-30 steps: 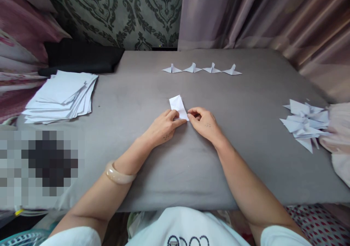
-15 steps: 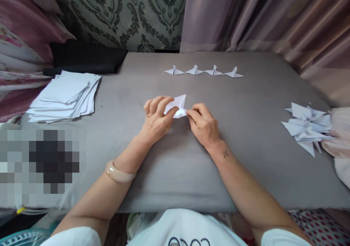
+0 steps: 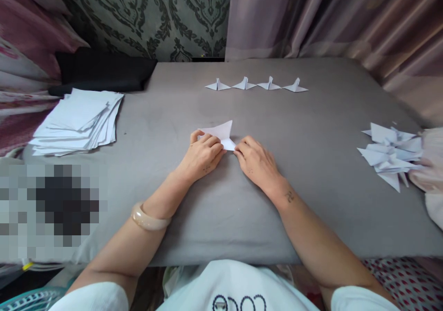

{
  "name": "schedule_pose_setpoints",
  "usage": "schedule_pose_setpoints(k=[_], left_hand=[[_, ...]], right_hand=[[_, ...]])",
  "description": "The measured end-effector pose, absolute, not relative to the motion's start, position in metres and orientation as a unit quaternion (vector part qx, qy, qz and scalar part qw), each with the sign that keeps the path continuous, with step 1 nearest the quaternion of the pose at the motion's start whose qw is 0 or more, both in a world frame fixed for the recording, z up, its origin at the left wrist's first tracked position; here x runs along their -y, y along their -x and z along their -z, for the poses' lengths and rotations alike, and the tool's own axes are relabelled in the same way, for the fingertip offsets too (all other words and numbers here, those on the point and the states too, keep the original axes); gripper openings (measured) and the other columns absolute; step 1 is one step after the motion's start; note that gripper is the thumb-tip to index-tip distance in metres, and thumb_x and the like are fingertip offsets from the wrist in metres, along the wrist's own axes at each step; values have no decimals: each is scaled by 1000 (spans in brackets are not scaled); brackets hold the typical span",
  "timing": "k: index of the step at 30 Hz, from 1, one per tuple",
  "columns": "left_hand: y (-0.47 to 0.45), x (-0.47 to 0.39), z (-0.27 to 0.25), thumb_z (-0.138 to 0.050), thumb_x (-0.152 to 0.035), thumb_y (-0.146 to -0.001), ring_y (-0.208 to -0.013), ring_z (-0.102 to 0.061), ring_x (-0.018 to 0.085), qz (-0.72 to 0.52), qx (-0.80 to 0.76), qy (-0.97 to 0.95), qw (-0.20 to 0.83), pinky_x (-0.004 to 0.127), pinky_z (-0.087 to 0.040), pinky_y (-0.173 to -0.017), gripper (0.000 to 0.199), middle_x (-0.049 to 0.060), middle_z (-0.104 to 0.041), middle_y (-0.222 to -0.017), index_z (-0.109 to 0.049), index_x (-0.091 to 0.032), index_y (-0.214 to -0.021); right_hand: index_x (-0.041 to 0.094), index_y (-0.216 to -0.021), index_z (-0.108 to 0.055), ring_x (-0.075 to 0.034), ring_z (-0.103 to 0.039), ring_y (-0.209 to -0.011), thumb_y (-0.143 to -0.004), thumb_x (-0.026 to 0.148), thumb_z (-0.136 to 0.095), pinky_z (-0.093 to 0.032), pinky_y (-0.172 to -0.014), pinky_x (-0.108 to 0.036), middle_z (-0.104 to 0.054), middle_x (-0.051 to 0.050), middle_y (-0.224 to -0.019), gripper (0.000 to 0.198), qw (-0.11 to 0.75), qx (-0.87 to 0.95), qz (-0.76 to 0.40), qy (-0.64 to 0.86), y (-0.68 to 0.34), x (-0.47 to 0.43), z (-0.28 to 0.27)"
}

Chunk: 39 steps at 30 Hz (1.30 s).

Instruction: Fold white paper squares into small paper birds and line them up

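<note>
A partly folded sheet of white paper point(image 3: 221, 131) lies on the grey cloth in front of me, one pointed flap standing up and a lower layer flat. My left hand point(image 3: 206, 152) covers its left part, fingers curled and pressing it down near the fold. At the paper's right corner, my right hand point(image 3: 258, 158) pinches the tip between thumb and forefinger. The fingertips of both hands are close together but apart. What lies under the left palm is hidden.
Several folded paper cranes point(image 3: 270, 84) stand in a row at the back. To the left is a stack of white paper sheets point(image 3: 76, 122), with black cloth point(image 3: 104, 68) behind it. More folded white paper shapes point(image 3: 389, 154) are heaped at the right, beside pale fabric point(image 3: 434, 177).
My left hand has come down from holding the flap up and now presses on the paper. The right hand stays at the corner, its fingers lower and flatter.
</note>
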<state>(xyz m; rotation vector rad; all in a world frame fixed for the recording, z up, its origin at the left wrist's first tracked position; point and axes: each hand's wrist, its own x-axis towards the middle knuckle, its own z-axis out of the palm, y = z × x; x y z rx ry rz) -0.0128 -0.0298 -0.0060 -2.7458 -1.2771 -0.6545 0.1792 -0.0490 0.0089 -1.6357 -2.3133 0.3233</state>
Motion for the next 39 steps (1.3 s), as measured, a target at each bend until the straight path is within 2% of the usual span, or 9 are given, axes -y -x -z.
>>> schedule_pose_setpoints(k=[4,10,15,20,31,33,37,39], left_hand=[[10,29,8,-43,-29,-98,-85,-62,19,228,447,865,-6,45,-31,-94,29,6,-71,-91,-66,-19,-83],[4,27,12,-52,-28,-93,-85,-63,21,255,503,825,-37,46,-32,-92,19,5,-72,-89,-65,-20,-82],[1,22,12,-59,-31,-88,-81,-63,21,262,532,802,-76,47,-33,-92,17,3,-71,-84,-64,-20,-77],[2,19,13,-61,-31,-87,-83,-64,22,261,538,797,-87,47,-33,-91,12,3,-72,-86,-63,-20,-83],[0,19,8,-61,-30,-85,-89,-64,22,230,555,793,-106,46,-31,-97,10,3,-71,-91,-62,-20,-87],[0,19,8,-61,-30,-85,-90,-64,22,230,554,793,-106,44,-31,-97,10,3,-71,-91,-62,-20,-88],[-2,18,9,-62,-29,-84,-92,-64,23,225,556,794,-103,44,-30,-96,10,4,-71,-92,-63,-20,-89],[-2,18,9,-63,-29,-84,-93,-64,23,222,558,793,-104,44,-30,-96,10,4,-71,-92,-63,-20,-89]], right_hand=[[22,-92,-66,-19,-58,-86,-93,24,-52,-37,-63,-31,-63,-7,-102,14,169,774,-141,594,-179,47,-7],[22,-87,-66,-15,-56,-74,-91,27,-53,-38,-62,-30,-61,-6,-100,15,207,740,-170,617,-178,44,0],[21,-88,-65,-18,-57,-79,-91,27,-53,-39,-65,-30,-61,-7,-99,14,206,732,-156,631,-174,43,2],[21,-89,-63,-18,-57,-78,-91,27,-52,-38,-64,-31,-60,-8,-98,13,194,732,-149,636,-173,43,3],[20,-83,-62,-15,-56,-73,-84,16,-55,-44,-70,-30,-62,-5,-89,8,220,714,-251,615,-197,33,-3],[20,-85,-63,-15,-57,-73,-83,14,-54,-44,-71,-30,-64,-4,-87,11,237,708,-254,614,-198,32,-4],[20,-90,-63,-15,-60,-78,-84,12,-50,-45,-74,-28,-67,-3,-90,17,341,691,-247,587,-187,35,-4],[21,-91,-64,-15,-62,-81,-85,10,-48,-46,-75,-27,-67,-3,-91,19,365,710,-247,550,-180,37,-1]])
